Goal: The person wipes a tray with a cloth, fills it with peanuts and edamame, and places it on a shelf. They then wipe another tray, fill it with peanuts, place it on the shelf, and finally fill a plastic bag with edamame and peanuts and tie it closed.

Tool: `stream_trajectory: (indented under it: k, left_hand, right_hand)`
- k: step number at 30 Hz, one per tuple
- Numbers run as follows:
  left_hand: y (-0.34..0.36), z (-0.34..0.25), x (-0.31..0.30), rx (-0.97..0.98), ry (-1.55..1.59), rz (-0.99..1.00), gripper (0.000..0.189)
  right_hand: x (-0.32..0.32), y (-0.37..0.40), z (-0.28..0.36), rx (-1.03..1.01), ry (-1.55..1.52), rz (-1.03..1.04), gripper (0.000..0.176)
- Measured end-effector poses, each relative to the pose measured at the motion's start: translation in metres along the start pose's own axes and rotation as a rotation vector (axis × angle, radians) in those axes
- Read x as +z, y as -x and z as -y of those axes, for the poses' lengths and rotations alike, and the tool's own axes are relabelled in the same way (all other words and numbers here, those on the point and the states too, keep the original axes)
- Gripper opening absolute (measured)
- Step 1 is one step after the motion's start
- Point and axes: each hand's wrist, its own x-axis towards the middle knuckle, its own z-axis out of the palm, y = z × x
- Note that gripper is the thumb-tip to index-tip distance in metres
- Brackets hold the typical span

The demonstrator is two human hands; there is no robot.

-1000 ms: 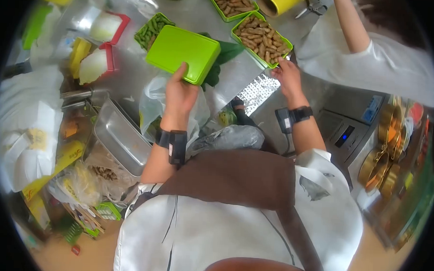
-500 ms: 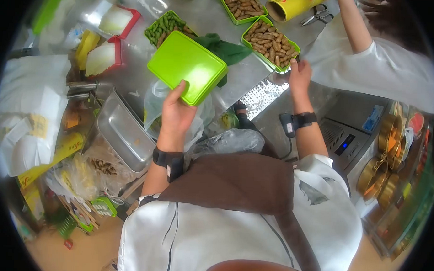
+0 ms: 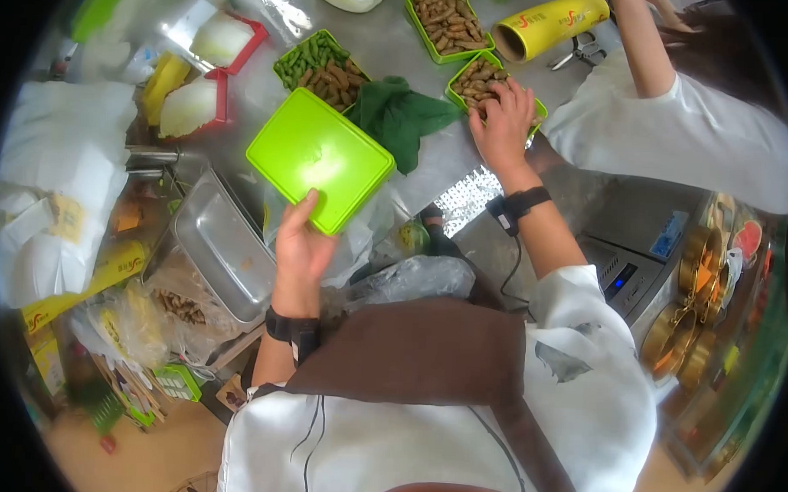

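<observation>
green lid (image 3: 318, 170) pinched by the left hand (image 3: 300, 243); right hand (image 3: 502, 124), fingers spread, covers the peanut tray (image 3: 459, 82), best held flat.

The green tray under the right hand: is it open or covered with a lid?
Open. The green tray shows brown pods under the right hand; the left hand holds a green lid apart from it.

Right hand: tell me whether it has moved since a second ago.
Yes. From the near corner of the tray, the right hand went forward onto it and now lies spread over its contents.
</observation>
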Motion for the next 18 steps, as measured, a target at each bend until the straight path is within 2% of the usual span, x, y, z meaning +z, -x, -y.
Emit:
stream_trajectory:
  k: [2,6,9,13,14,16,17,18]
  left_hand:
    - [0.004,-0.001,0.004,0.081,-0.043,-0.017,0.041]
    - [0.009,-0.005,0.003,0.095,-0.033,-0.041,0.04]
    - [0.007,-0.008,-0.005,0.095,-0.074,-0.054,0.037]
    - [0.006,-0.009,-0.011,0.129,0.062,-0.067,0.036]
    - [0.012,-0.011,-0.013,0.158,0.069,-0.099,0.036]
    - [0.009,-0.017,-0.01,0.081,0.292,0.05,0.037]
    - [0.011,-0.018,-0.008,0.109,0.253,0.082,0.041]
    - [0.014,-0.019,-0.006,0.107,0.255,0.074,0.041]
  right_hand:
    - [0.005,-0.004,0.001,-0.012,-0.022,-0.041,0.018]
    - [0.015,-0.022,0.003,0.002,-0.029,-0.103,0.016]
    - [0.027,-0.028,0.0,-0.032,0.093,0.0,0.014]
    - [0.025,-0.031,0.0,-0.084,0.192,0.046,0.02]
    - [0.018,-0.03,0.012,-0.108,0.158,0.059,0.02]
    - [0.002,-0.037,0.026,-0.122,-0.214,-0.101,0.027]
    - [-0.008,-0.032,0.043,-0.04,-0.413,0.043,0.036]
    - [-0.015,-0.025,0.063,-0.038,-0.415,0.051,0.036]
